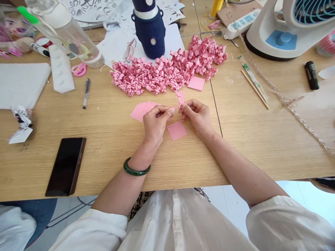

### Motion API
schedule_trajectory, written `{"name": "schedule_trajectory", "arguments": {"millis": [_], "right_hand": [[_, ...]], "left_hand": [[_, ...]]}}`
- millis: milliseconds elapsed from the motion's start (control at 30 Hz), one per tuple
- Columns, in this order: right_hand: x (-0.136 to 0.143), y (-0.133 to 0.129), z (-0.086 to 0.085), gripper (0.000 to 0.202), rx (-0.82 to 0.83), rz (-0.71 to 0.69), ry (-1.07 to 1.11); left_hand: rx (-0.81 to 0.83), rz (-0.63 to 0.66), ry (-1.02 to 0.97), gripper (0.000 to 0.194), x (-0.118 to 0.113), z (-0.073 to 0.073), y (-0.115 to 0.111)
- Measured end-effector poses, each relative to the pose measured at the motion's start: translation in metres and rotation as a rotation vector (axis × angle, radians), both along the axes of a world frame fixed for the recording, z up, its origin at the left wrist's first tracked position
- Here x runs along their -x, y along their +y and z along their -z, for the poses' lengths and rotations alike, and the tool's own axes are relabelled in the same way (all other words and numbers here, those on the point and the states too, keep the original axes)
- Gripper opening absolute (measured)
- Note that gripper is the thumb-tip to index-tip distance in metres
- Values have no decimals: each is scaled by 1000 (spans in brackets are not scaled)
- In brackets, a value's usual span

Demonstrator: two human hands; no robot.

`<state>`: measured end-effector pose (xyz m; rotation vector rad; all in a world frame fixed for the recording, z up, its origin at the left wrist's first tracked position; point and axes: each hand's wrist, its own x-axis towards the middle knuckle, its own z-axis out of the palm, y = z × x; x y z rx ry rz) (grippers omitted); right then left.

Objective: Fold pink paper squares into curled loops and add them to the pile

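Between my fingertips is a thin pink paper strip (176, 107), pinched at its left end by my left hand (156, 122) and at its right by my right hand (198, 116). A curled pink chain (179, 96) runs from the right fingertips up to a long heap of pink paper curls (157, 75). Fanned pink paper pieces (142, 110) lie left of my left hand. Another pink paper square (177, 130) rests on the table below both hands. A small stack of pink squares (196, 83) sits beside the heap.
A dark blue bottle (149, 35) stands behind the curls, on white paper. Left are a phone (66, 166), a pen (86, 93), pink scissors (79, 69) and a clear bottle (75, 38). Right are wooden sticks (255, 89), a braided cord (295, 113), a black marker (311, 75) and a fan (280, 35).
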<state>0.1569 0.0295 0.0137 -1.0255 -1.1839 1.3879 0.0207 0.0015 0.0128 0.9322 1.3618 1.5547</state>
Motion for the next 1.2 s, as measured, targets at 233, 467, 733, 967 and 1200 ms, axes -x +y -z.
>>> {"name": "schedule_trajectory", "arguments": {"millis": [233, 467, 733, 967, 1200], "right_hand": [[0, 0, 0, 27, -3, -16, -10], [0, -1, -2, 26, -7, -26, -21], [-1, 1, 1, 33, 3, 6, 14], [-2, 2, 2, 34, 28, 11, 75], [-1, 2, 1, 32, 27, -2, 37]], "left_hand": [[22, 14, -23, 22, 2, 2, 3], [51, 46, -81, 19, 5, 6, 4], [83, 151, -87, 34, 2, -2, 1], [-51, 93, 86, 26, 5, 0, 0], [-108, 80, 256, 16, 5, 3, -2]]}}
